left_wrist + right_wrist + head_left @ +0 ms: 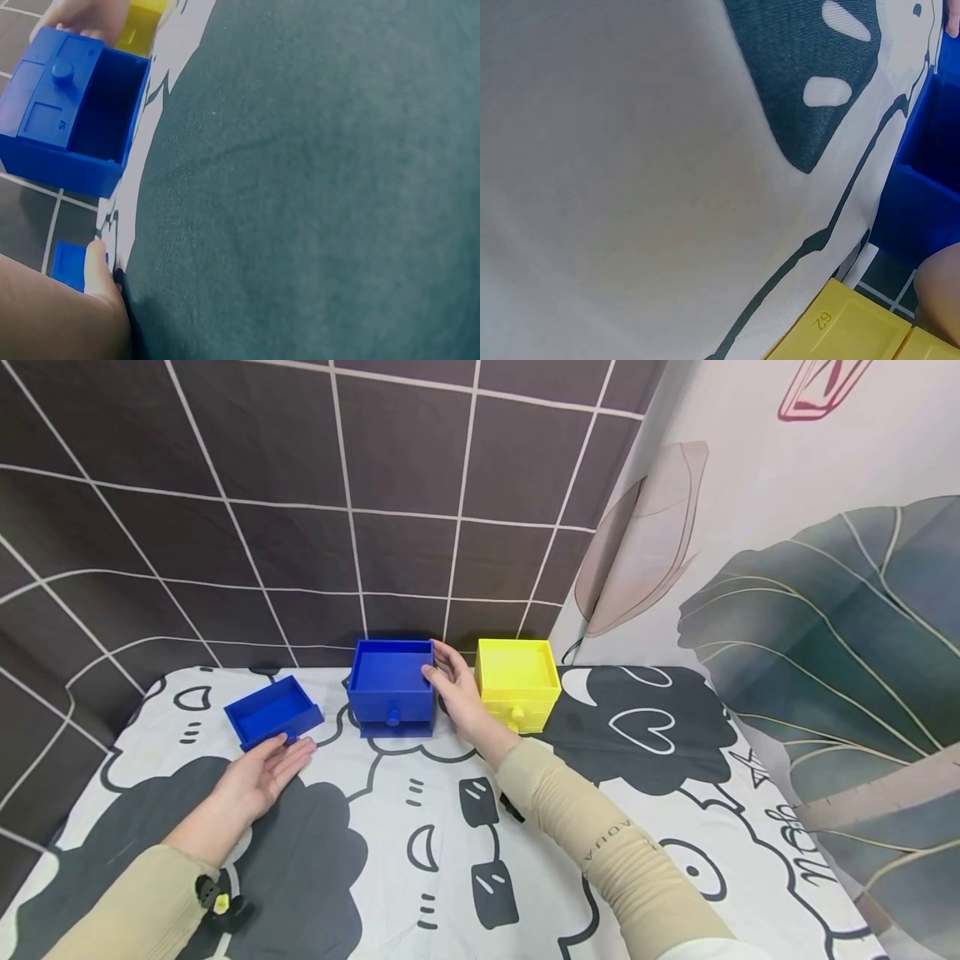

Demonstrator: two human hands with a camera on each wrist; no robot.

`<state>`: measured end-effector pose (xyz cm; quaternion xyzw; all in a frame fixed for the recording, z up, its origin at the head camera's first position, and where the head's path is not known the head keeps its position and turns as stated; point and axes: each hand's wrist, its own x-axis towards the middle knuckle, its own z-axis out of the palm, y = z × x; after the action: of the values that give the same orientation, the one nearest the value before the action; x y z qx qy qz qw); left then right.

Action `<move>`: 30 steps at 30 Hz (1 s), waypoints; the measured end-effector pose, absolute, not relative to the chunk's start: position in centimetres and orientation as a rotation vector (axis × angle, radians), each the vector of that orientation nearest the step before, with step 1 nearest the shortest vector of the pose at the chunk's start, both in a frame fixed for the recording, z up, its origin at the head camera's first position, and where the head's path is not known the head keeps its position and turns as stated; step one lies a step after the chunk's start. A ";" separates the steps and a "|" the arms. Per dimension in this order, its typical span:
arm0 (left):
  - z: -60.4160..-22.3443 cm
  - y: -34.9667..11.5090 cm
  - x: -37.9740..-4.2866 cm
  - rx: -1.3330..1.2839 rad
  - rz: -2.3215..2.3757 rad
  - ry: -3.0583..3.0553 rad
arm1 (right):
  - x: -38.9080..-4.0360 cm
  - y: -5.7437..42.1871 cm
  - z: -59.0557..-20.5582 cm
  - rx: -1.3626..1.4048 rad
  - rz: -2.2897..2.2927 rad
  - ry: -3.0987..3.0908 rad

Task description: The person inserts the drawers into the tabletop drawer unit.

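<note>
A blue drawer cabinet (391, 706) stands near the back wall, its top a shallow open tray. One drawer with a round knob (63, 72) sits in it; the slot (109, 112) below is empty. My right hand (459, 693) holds the cabinet's right side, thumb at the top rim. Farther left, a loose blue drawer (273, 712) lies open side up on the cloth. My left hand (255, 775) is at this drawer's front edge, fingers fairly straight and thumb touching or very near it; the exact contact is hidden.
A yellow drawer cabinet (519, 685) stands just right of my right hand, close to it. A cloth with cartoon prints (420, 877) covers the table. Behind rises a dark tiled-pattern curtain (285, 527), and a leaf-printed drape (825, 610) hangs at the right.
</note>
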<state>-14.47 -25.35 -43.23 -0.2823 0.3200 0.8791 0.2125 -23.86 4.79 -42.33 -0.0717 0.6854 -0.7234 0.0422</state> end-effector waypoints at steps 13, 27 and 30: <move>-43.1 -24.9 -14.4 -0.958 2.473 0.876 | -23.8 4.7 -42.7 -0.227 -2.204 2.100; -42.9 -25.3 -13.8 -0.904 2.453 0.893 | -23.7 4.8 -42.3 -0.226 -2.195 2.121; -42.9 -25.2 -13.5 -0.882 2.449 0.885 | -23.7 4.8 -42.2 -0.227 -2.200 2.120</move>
<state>-13.49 -25.20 -42.93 -0.3147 0.3158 0.8737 0.1949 -23.65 4.83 -42.18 -0.0742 0.6913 -0.7177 0.0390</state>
